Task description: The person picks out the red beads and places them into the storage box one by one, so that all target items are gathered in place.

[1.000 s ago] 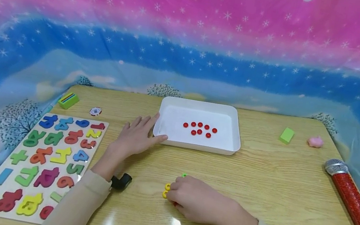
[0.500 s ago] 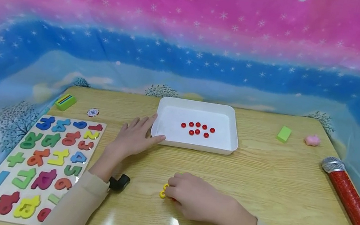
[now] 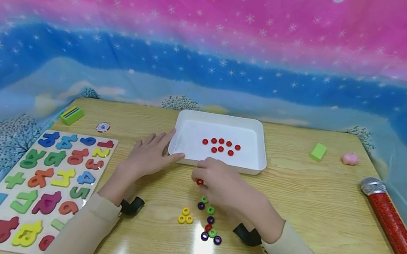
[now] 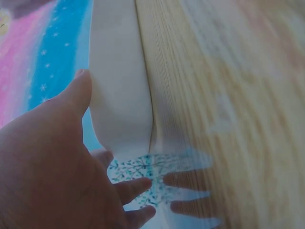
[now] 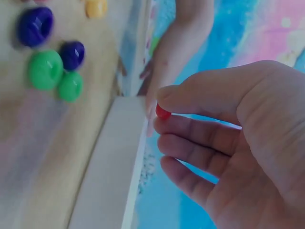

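A red bead (image 5: 163, 112) is pinched between the thumb and index finger of my right hand (image 3: 218, 183), which hangs just in front of the white tray (image 3: 217, 165). Several red beads (image 3: 221, 141) lie inside that tray. My left hand (image 3: 151, 154) rests at the tray's front left corner with fingers spread, the thumb along the rim (image 4: 97, 71). Below my right hand, loose green, purple and red beads (image 3: 210, 220) are scattered on the table. Beside them sit three yellow beads (image 3: 185, 216) in a small cluster.
A number puzzle board (image 3: 37, 188) lies on the left. Behind it are a striped green block (image 3: 72, 115) and a poker chip (image 3: 103, 127). On the right are a green block (image 3: 318, 152), a pink pig (image 3: 350, 158) and a red microphone (image 3: 394, 228).
My right hand has picked up a red bead from the loose beads and moved forward toward the tray, uncovering the beads beneath. My left hand stays at the tray's corner.
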Action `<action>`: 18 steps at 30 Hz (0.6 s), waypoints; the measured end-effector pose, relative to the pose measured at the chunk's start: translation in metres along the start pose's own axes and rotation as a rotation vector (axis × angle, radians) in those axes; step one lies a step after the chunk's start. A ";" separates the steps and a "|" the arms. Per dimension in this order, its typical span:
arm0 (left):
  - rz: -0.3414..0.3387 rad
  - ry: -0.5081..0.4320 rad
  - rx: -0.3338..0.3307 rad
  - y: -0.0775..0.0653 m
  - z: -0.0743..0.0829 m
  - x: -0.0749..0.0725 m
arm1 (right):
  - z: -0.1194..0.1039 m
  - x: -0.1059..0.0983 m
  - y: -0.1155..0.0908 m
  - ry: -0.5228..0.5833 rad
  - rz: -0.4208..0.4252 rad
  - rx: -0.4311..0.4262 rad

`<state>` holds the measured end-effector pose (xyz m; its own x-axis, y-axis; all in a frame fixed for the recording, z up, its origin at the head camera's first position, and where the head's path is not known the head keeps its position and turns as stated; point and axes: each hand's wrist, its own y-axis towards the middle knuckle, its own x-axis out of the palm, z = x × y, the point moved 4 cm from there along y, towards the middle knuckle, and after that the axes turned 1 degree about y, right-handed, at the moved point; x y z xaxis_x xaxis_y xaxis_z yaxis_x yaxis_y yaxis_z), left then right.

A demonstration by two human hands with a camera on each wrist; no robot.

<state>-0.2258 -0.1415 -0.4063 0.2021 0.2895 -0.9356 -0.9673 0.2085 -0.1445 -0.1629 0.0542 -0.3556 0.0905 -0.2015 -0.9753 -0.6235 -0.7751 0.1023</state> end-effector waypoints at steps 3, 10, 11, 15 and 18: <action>-0.001 -0.004 -0.002 -0.001 -0.001 0.000 | 0.012 -0.002 0.012 0.028 0.021 0.064; -0.006 -0.006 0.005 -0.001 -0.001 0.001 | 0.039 0.003 0.029 0.075 0.060 0.167; -0.007 -0.005 0.006 -0.001 -0.001 0.001 | 0.042 0.005 0.031 0.088 0.063 0.169; -0.004 0.001 0.004 0.000 -0.001 0.002 | 0.054 0.010 0.037 0.201 0.072 0.175; 0.005 0.004 0.001 0.001 -0.003 0.002 | 0.063 0.012 0.041 0.299 0.091 0.177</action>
<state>-0.2266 -0.1435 -0.4090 0.1965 0.2866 -0.9377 -0.9682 0.2080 -0.1393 -0.2360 0.0573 -0.3755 0.2351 -0.4513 -0.8608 -0.7622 -0.6352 0.1249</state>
